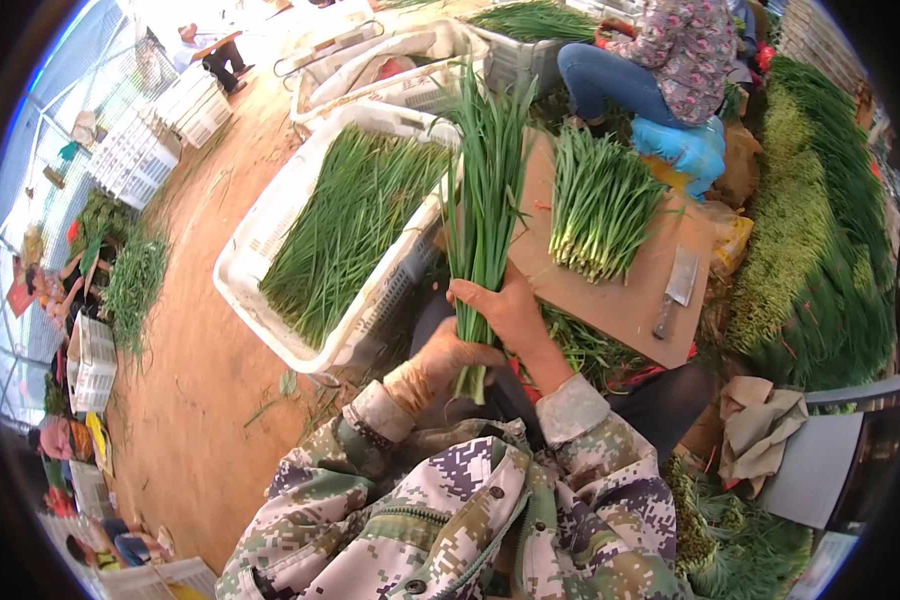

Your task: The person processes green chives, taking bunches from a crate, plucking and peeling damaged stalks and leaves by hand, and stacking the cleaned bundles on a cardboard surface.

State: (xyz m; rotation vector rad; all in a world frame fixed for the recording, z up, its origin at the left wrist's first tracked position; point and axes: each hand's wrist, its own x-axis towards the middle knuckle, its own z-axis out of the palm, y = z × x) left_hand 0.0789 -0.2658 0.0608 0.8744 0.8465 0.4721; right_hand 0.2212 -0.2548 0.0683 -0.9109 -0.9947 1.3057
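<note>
A long bunch of garlic chives [487, 190] stands upright in front of me, leaves up and pale cut ends down. My right hand [508, 305] is closed round its lower stalks. Below it, my left hand [445, 358] wraps the bunch close to the cut ends; part of its fingers is hidden. Just beyond my right hand lies a brown board [560, 265], bearing a laid-out heap of garlic chives [605, 205]. A cleaver [677, 290] with a dark handle rests on the board's right side.
To the left, a white plastic crate [260, 285] holds loose green leaves. Another crate [430, 90] with cloth stands behind it. A person [660, 70] sits at the back right. Stacked garlic chives [820, 230] line the right side. A crumpled brown cloth [760, 425] lies nearer.
</note>
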